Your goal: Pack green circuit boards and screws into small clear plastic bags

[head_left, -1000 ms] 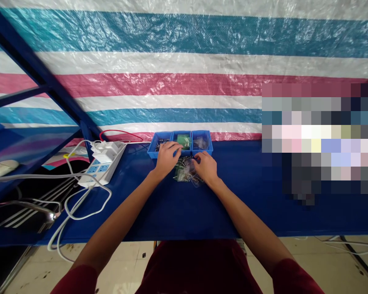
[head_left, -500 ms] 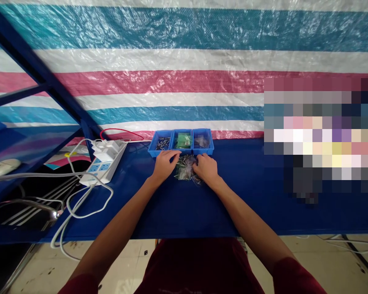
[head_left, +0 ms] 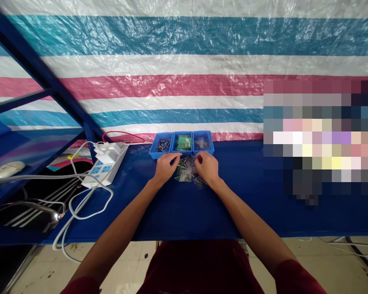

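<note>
Both my hands are at the pile of small clear and green plastic bags (head_left: 185, 173), with slim metal pieces in and among them, on the blue table. At the left edge of the pile is my left hand (head_left: 165, 166), its fingers stretched forward and the thumb apart. Nothing shows between them. My right hand (head_left: 207, 166) is at the pile's right side, fingers curled and closed. What its fingertips hold is too small to make out. Just beyond stand three joined blue bins: the left bin (head_left: 153, 154) with loose metal pieces, the middle bin (head_left: 182, 153) with green bags, the right bin (head_left: 212, 147) with clear bags.
A white power strip (head_left: 102, 171) with plugged-in adapters and looping white cables (head_left: 75, 214) lies on the left. Farther left, a white computer mouse (head_left: 7, 169) rests on a blue shelf. Striped plastic sheeting (head_left: 178, 85) hangs behind. The right side is blurred by pixelation.
The view has tilted slightly upward. My right hand's fingers have drawn in a little, and my left hand has shifted only slightly. The bags lie much as before.
</note>
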A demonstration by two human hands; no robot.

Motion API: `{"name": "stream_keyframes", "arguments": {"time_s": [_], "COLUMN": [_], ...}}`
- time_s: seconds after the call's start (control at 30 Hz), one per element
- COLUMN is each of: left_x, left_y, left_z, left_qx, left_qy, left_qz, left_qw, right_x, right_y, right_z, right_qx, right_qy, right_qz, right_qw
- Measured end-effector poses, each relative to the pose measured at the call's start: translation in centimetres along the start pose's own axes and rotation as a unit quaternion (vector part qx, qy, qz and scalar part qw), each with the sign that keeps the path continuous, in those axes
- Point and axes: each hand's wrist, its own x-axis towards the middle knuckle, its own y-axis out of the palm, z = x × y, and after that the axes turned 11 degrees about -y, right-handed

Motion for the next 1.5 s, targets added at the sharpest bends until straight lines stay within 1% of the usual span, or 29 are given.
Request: {"name": "stream_keyframes", "arguments": {"time_s": [0.1,0.2,0.3,0.43,0.57,0.73,0.87,1.0,1.17,1.23,1.3,1.4,1.5], "left_x": [0.1,0.2,0.2,0.2,0.4,0.6,0.6,0.5,0.3,0.3,0.3,0.4,0.5], "left_y": [-0.2,-0.1,0.0,0.1,0.0,-0.4,-0.6,-0.4,-0.3,-0.3,-0.4,-0.3,-0.1], "left_z": [-0.6,-0.9,-0.8,-0.7,-0.8,-1.0,-1.0,-1.0,-1.1,-1.2,-1.2,-1.0,-0.7], "left_qx": [-0.043,-0.097,-0.142,-0.218,-0.287,-0.333,-0.349,-0.352,-0.368,-0.363,-0.336,-0.265,-0.227], "left_qy": [-0.006,-0.031,-0.065,-0.112,-0.146,-0.172,-0.173,-0.169,-0.169,-0.171,-0.162,-0.121,-0.081], "left_qz": [0.016,0.050,0.082,0.105,0.110,0.116,0.118,0.126,0.132,0.127,0.113,0.083,0.066], "left_qw": [0.999,0.994,0.984,0.964,0.940,0.920,0.913,0.912,0.905,0.907,0.921,0.953,0.968], "right_x": [0.0,-0.1,-0.2,-0.3,-0.4,-0.5,-0.7,-0.8,-0.7,-0.7,-0.6,-0.5,-0.5], "right_y": [0.0,0.1,0.2,0.3,0.3,0.4,0.8,1.1,0.8,0.6,0.5,0.6,0.6], "right_z": [0.1,0.2,0.4,0.6,0.6,0.2,0.0,-0.1,0.2,0.4,0.4,0.4,0.3], "right_qx": [0.102,0.211,0.287,0.336,0.330,0.268,0.222,0.191,0.167,0.175,0.195,0.247,0.305], "right_qy": [-0.050,-0.096,-0.084,-0.056,-0.069,-0.157,-0.177,-0.205,-0.230,-0.218,-0.193,-0.144,-0.101], "right_qz": [-0.047,-0.063,-0.065,-0.059,-0.056,-0.029,-0.006,-0.023,-0.025,-0.039,-0.065,-0.099,-0.106], "right_qw": [0.992,0.971,0.952,0.938,0.940,0.950,0.959,0.960,0.959,0.959,0.959,0.953,0.941]}}
